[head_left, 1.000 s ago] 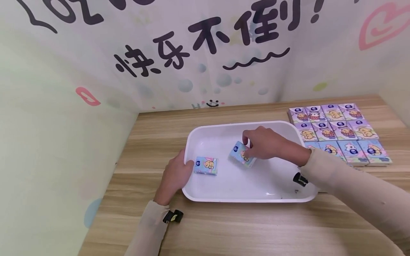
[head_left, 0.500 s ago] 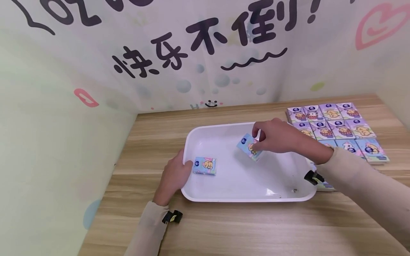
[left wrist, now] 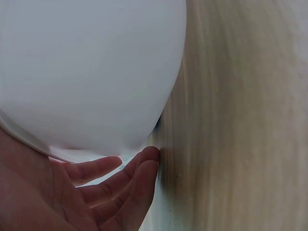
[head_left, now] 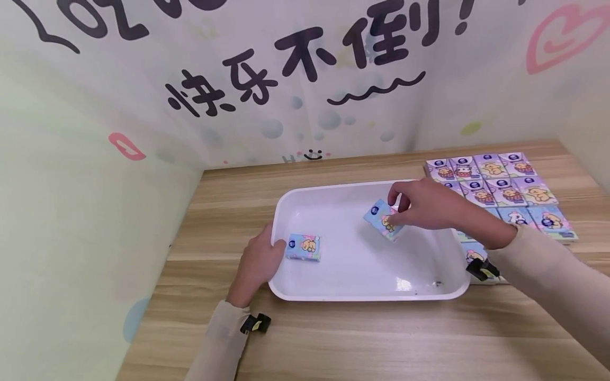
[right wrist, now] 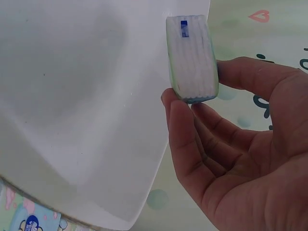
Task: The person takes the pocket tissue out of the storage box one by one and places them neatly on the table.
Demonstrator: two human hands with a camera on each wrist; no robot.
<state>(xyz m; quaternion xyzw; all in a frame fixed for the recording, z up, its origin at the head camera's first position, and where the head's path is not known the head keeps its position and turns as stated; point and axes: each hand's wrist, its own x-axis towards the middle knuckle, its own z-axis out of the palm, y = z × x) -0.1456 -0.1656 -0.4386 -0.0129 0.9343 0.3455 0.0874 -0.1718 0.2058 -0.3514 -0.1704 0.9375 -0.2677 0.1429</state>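
My right hand pinches a small blue pocket tissue pack between thumb and fingers, over the right half of a white tray. The right wrist view shows the held pack end-on, with white folded tissue behind its clear wrapper. A second blue tissue pack lies flat near the tray's left wall. My left hand holds the tray's left rim, thumb over the edge. In the left wrist view, its fingers curl beside the outer wall, close to the wooden table.
Right of the tray, several purple and blue tissue packs lie in tight rows on the wooden table, partly hidden by my right forearm. A printed white curtain hangs along the back. A pale wall borders the left side.
My right hand has moved right with the tissue pack in its fingers. The left hand stays on the rim, and the other pack in the tray keeps its place.
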